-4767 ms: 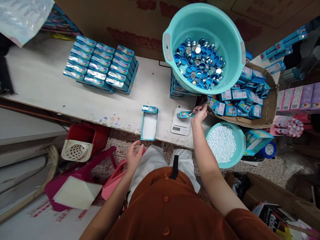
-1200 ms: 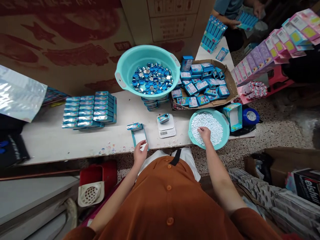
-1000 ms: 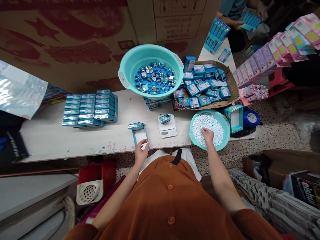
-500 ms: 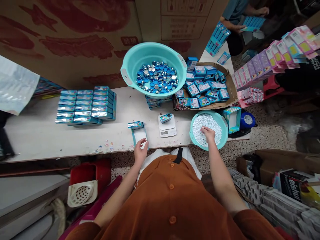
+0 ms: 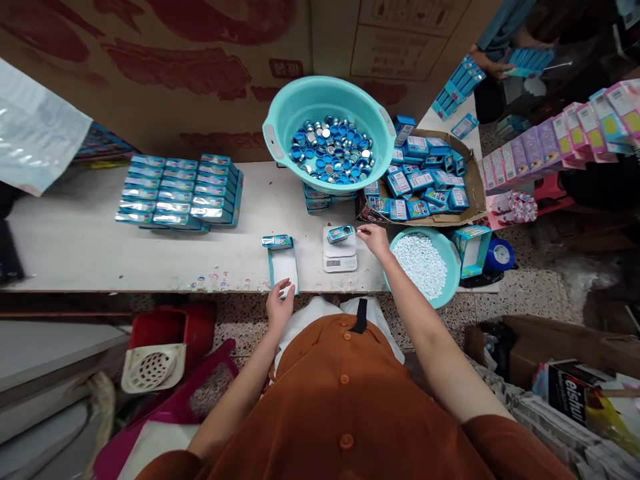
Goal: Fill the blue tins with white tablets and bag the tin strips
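My right hand (image 5: 374, 240) is closed in a pinch on a small white candy (image 5: 359, 231), just right of a small blue tin (image 5: 341, 233). That tin has a dark opening on top and rests on a white digital scale (image 5: 340, 265), whose display is lit. Below the right forearm stands a turquoise basin (image 5: 456, 263) of small white candies (image 5: 423, 263). At the table's front edge, my left hand (image 5: 280, 304) has its fingers apart over the near end of an open blue display box (image 5: 283, 267). One blue tin (image 5: 277, 241) stands at that box's far end.
A turquoise basin (image 5: 277, 110) of blue-and-silver caps (image 5: 333, 150) sits on stacked boxes. Beside it, a cardboard tray (image 5: 475, 187) holds many blue tins. Filled boxes (image 5: 177, 193) stand left. Large cartons (image 5: 200, 73) line the back. A co-worker's hand (image 5: 495, 67) holds blue packs at upper right.
My right hand has moved left from the candy basin to beside the tin on the scale, carrying a white candy. My left hand stays at the display box. The view has shifted slightly.
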A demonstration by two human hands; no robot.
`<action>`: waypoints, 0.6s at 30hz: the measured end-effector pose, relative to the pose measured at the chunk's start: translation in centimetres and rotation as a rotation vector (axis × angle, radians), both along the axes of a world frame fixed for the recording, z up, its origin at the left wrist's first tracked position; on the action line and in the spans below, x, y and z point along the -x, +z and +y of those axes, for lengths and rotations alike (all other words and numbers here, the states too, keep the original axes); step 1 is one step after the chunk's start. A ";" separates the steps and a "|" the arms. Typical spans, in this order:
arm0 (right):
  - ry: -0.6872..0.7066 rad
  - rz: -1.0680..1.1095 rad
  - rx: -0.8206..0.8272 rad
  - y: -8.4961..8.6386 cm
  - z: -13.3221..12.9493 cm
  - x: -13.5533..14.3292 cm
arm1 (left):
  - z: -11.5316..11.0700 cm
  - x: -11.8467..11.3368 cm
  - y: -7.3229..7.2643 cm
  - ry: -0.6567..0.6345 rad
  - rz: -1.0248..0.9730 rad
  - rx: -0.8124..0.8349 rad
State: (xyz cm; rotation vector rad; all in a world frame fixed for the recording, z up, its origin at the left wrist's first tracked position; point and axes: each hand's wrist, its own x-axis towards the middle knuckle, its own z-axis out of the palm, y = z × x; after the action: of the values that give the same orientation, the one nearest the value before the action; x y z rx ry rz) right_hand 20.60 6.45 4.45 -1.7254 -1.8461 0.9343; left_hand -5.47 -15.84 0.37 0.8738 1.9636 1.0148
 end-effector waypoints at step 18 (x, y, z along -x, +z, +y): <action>0.253 -0.244 -0.034 -0.1 2.9 3.1 | -2.2 0.2 -1.3 0.151 -0.059 0.015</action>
State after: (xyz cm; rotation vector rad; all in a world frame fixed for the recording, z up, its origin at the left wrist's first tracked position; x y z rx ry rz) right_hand 17.49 9.32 4.39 -1.6743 -2.2657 0.8066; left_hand -5.69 -18.04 -0.90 0.6879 2.0081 1.0972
